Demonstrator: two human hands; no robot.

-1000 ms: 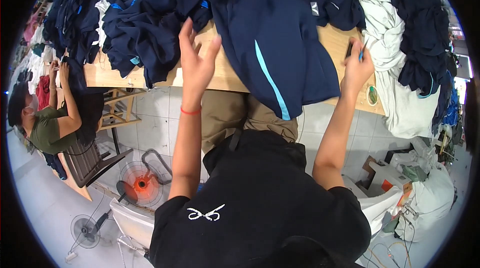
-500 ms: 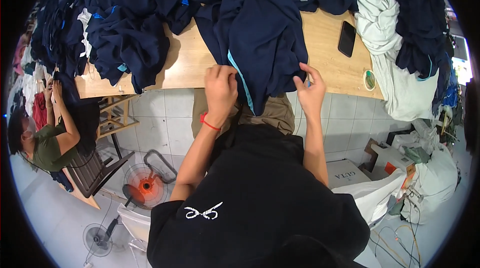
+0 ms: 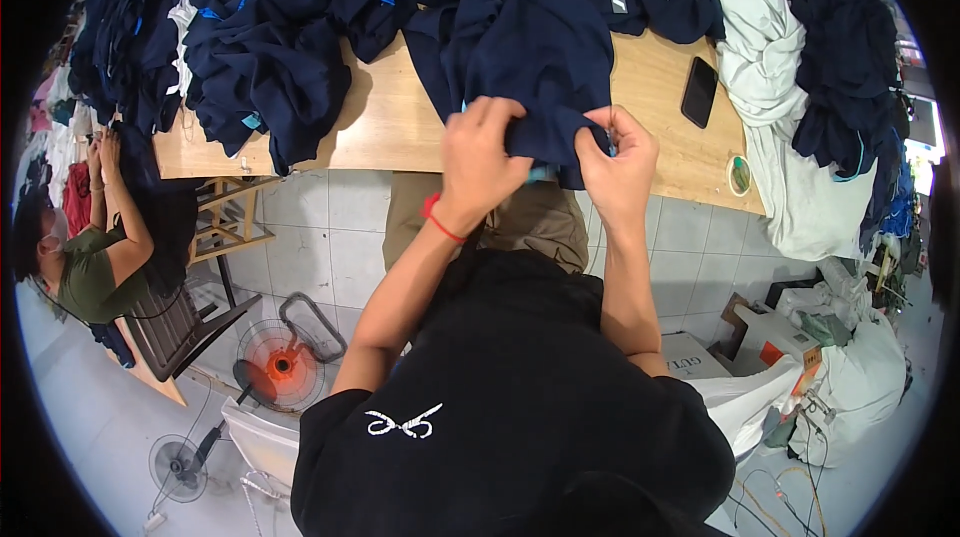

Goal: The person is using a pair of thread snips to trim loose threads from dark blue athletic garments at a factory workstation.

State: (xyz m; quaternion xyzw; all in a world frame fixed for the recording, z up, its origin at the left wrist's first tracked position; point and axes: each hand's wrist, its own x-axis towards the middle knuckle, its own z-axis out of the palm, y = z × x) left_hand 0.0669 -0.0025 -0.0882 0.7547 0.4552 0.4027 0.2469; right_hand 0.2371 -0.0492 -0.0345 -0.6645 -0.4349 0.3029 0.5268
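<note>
A navy garment (image 3: 535, 47) with light-blue trim hangs over the table's near edge in front of me. My left hand (image 3: 485, 157) is closed on its lower part, with the fingers curled over the cloth and a bit of light-blue trim showing below them. On the right, my right hand (image 3: 620, 162) pinches the garment's edge between thumb and fingers, and the cloth is stretched between both hands. Something small and bluish shows at the right fingertips, too small to make out. A red string bracelet (image 3: 443, 220) circles my left wrist.
More navy garments (image 3: 265, 77) are heaped along the wooden table (image 3: 390, 102). A black phone (image 3: 699, 93) lies on the right, beside bunched white cloth (image 3: 760, 57) and a round tape roll (image 3: 739, 176). At the left, another person (image 3: 100, 257) handles cloth. A fan (image 3: 282, 365) stands below.
My left hand has moved right and slightly up onto the cloth, covering the light-blue trim. My right hand has closed on the garment's edge, and the lower hem is lifted and folded up.
</note>
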